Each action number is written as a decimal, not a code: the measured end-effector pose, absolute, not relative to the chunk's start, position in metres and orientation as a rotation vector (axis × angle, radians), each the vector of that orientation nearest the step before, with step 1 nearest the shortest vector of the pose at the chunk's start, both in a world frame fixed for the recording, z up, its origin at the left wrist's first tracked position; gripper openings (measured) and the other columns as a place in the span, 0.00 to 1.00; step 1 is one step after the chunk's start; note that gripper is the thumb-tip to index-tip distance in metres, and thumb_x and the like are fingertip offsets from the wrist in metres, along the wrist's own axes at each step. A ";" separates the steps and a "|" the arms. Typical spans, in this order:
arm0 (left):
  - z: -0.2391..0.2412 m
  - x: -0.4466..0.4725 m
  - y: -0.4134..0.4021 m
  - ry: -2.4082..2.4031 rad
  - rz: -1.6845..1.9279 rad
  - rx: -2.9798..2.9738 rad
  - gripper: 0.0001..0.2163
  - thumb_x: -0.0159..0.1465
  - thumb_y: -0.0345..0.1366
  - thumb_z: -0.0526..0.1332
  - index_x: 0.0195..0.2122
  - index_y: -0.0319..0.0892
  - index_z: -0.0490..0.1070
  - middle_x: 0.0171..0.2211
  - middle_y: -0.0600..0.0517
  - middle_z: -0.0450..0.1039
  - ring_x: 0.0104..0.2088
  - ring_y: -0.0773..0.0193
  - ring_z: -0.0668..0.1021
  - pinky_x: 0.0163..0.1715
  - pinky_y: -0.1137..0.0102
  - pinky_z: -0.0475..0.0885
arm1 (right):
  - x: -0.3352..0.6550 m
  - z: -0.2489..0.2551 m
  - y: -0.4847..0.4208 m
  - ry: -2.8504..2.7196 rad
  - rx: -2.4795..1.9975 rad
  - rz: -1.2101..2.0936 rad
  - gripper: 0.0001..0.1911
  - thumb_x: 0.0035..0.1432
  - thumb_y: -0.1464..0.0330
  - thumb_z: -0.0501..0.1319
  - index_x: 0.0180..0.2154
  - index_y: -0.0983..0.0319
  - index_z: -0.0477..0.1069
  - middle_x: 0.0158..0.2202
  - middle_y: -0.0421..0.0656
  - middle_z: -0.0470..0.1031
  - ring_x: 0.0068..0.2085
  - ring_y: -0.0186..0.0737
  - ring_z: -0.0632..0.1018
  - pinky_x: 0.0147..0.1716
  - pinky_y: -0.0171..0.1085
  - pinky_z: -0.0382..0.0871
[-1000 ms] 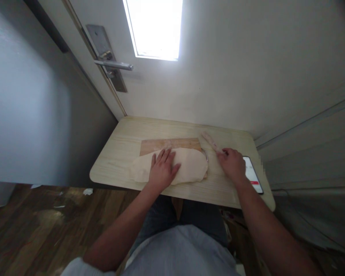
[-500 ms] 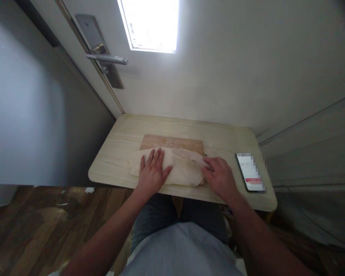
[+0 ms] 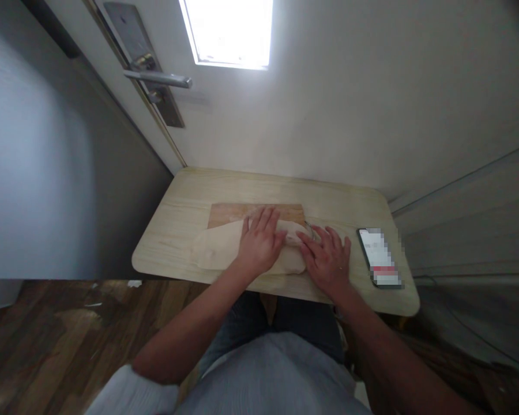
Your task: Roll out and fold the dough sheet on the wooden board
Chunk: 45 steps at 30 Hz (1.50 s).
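A pale beige cloth (image 3: 218, 249), folded lengthwise, lies across a wooden cutting board (image 3: 225, 214) on a small light wood table (image 3: 181, 202). My left hand (image 3: 259, 242) rests flat on the middle of the cloth with its fingers stretched out. Beside it, my right hand (image 3: 328, 259) lies flat with spread fingers on the cloth's right end and the tabletop. A thin metal ring shows at the board's right edge, between my hands.
A phone (image 3: 379, 256) with a lit screen lies near the table's right edge. Behind the table stands a white door with a metal handle (image 3: 158, 78) and a bright window pane. Dark wood floor lies below at the left.
The cloth's right part has been folded over onto itself. My left hand slid right along the cloth, and my right hand came from the table's right side onto the cloth's end, now lying flat.
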<state>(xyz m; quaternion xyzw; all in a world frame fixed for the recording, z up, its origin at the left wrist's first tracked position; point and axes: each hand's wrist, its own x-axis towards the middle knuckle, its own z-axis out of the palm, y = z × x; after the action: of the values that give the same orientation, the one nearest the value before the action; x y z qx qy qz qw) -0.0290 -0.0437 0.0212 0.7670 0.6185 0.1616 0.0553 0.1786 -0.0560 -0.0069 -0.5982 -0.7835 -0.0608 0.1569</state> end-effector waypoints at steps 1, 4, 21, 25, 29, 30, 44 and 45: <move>0.020 -0.024 -0.038 1.872 0.466 2.352 0.26 0.75 0.47 0.43 0.69 0.43 0.57 0.71 0.47 0.57 0.71 0.53 0.57 0.69 0.49 0.52 | 0.178 -0.009 -0.055 -2.231 -1.724 -0.190 0.18 0.70 0.57 0.53 0.58 0.44 0.72 0.63 0.42 0.69 0.64 0.54 0.63 0.63 0.62 0.46; 0.014 -0.015 -0.029 1.912 0.412 2.379 0.26 0.75 0.47 0.42 0.68 0.43 0.59 0.71 0.48 0.56 0.71 0.50 0.56 0.68 0.46 0.50 | 0.176 -0.012 -0.051 -2.189 -1.763 -0.218 0.19 0.71 0.57 0.53 0.59 0.44 0.71 0.64 0.42 0.68 0.64 0.54 0.62 0.63 0.62 0.44; 0.009 -0.020 0.060 1.890 0.231 2.301 0.25 0.74 0.48 0.40 0.69 0.55 0.58 0.71 0.51 0.55 0.70 0.49 0.57 0.66 0.42 0.53 | 0.165 0.001 0.050 -2.185 -1.911 -0.073 0.27 0.71 0.55 0.45 0.63 0.55 0.67 0.65 0.50 0.67 0.62 0.57 0.65 0.60 0.61 0.50; 0.011 -0.023 0.080 1.870 0.168 2.277 0.25 0.74 0.48 0.41 0.68 0.54 0.59 0.71 0.50 0.56 0.69 0.49 0.58 0.65 0.41 0.54 | 0.164 0.004 0.073 -2.215 -1.926 -0.002 0.27 0.69 0.55 0.47 0.64 0.56 0.66 0.64 0.50 0.68 0.61 0.58 0.65 0.59 0.60 0.53; 0.011 -0.023 0.081 1.869 0.169 2.276 0.25 0.74 0.48 0.41 0.68 0.52 0.59 0.71 0.49 0.56 0.69 0.49 0.58 0.65 0.40 0.54 | 0.163 0.004 0.076 -2.195 -1.927 0.032 0.28 0.68 0.55 0.48 0.64 0.58 0.66 0.63 0.51 0.69 0.60 0.59 0.66 0.59 0.61 0.54; 0.011 -0.022 0.078 1.878 0.190 2.284 0.24 0.74 0.48 0.42 0.68 0.52 0.59 0.71 0.49 0.56 0.69 0.49 0.58 0.65 0.40 0.54 | 0.163 0.003 0.073 -2.186 -1.923 0.022 0.28 0.68 0.56 0.48 0.64 0.58 0.66 0.63 0.52 0.69 0.60 0.59 0.67 0.59 0.61 0.53; 0.014 -0.011 -0.031 1.934 0.332 2.362 0.28 0.74 0.51 0.41 0.70 0.46 0.55 0.71 0.48 0.55 0.71 0.52 0.57 0.68 0.48 0.51 | 0.174 -0.011 -0.035 -2.148 -1.884 -0.092 0.32 0.71 0.54 0.44 0.68 0.64 0.58 0.66 0.54 0.65 0.65 0.58 0.61 0.62 0.60 0.48; 0.013 -0.011 -0.034 1.937 0.332 2.361 0.28 0.74 0.51 0.41 0.71 0.46 0.55 0.71 0.48 0.56 0.71 0.52 0.57 0.68 0.48 0.50 | 0.174 -0.012 -0.038 -2.143 -1.887 -0.095 0.32 0.71 0.54 0.45 0.68 0.64 0.57 0.66 0.55 0.64 0.66 0.58 0.61 0.62 0.60 0.49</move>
<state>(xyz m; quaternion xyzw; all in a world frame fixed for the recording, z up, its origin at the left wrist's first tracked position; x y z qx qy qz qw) -0.0108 -0.0339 0.0133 0.7682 0.6301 0.1080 0.0348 0.1744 -0.0377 -0.0125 -0.6538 -0.7426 -0.0328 0.1418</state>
